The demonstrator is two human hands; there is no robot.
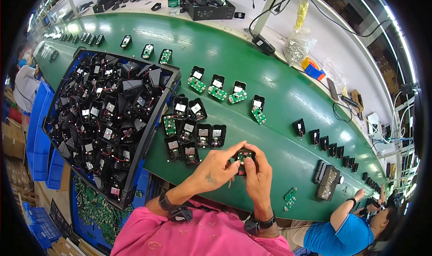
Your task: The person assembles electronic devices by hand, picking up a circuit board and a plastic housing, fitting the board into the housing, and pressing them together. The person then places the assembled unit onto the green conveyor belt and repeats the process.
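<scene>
Between my two hands is a small black plastic housing with a green circuit board (245, 155) in it. My left hand (215, 167) grips its left side, with the thumb on the board. On the other side my right hand (258, 173) is closed round it, its thumb pressing on the board's lower part. Fingers cover much of the housing's edges. Just left of my hands stand several open black housings (203, 134) with silvery squares inside. Beyond them, a row of housings has green boards (218, 93) lying tilted across them.
A big black tray (130, 191) heaped with black housings is at left, above a blue bin of green boards (96, 206). Two loose boards (290, 198) and a box of small metal parts (328, 183) lie right. More housings (324, 142) line the green bench. A co-worker in blue (339, 233) sits right.
</scene>
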